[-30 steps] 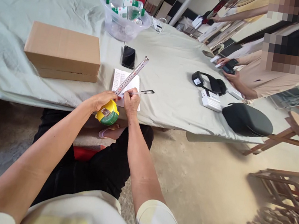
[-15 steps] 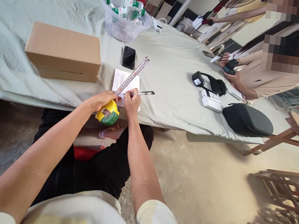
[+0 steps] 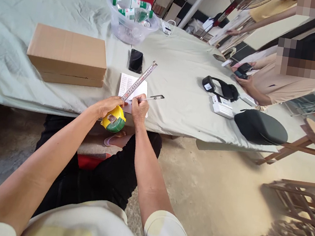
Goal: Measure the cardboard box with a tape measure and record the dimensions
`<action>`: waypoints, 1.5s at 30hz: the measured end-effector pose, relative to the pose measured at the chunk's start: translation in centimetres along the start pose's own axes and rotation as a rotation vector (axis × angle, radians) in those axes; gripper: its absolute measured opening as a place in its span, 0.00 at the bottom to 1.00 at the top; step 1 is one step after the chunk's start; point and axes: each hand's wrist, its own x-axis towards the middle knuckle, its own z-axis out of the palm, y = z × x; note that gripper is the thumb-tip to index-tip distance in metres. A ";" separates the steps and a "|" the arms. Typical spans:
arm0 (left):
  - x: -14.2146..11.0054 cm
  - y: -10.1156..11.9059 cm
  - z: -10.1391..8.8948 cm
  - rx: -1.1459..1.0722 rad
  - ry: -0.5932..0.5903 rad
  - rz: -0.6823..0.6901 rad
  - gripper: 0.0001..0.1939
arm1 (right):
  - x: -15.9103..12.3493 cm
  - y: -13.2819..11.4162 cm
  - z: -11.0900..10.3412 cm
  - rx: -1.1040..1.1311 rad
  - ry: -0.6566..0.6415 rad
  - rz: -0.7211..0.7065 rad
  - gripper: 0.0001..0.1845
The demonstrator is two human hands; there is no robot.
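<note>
My left hand (image 3: 110, 105) is closed on a yellow and green tape measure (image 3: 115, 119) at the table's front edge. Its metal blade is pulled out and lies slanting across a small sheet of paper (image 3: 145, 88) with handwritten columns. In my right hand (image 3: 139, 109) I grip a pen (image 3: 156, 97), its back end pointing right and its tip hidden by my fingers over the paper. Just beyond the paper lies a black phone (image 3: 136, 61).
A cardboard box (image 3: 67, 55) sits left of the paper. Behind is a plastic basin (image 3: 123, 30) holding bottles. To the right are a black headset (image 3: 220, 88), a white device (image 3: 222, 107) and a dark case (image 3: 260, 126). A person (image 3: 281, 81) at the far right holds a black device.
The pen's back end has shifted very slightly while my hands stay over the paper. At the back right, another person's arm has drawn away from the fan pole.
</note>
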 end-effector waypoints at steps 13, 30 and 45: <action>-0.4 0.2 0.1 0.013 0.001 0.001 0.08 | 0.1 -0.2 0.0 -0.015 0.014 0.028 0.05; -0.2 -0.2 0.0 -0.023 -0.008 0.016 0.06 | -0.1 -0.1 -0.2 0.048 0.006 0.052 0.06; -5.3 -4.1 -1.9 -0.249 -0.129 0.289 0.11 | 0.6 1.1 0.0 0.498 0.172 0.126 0.10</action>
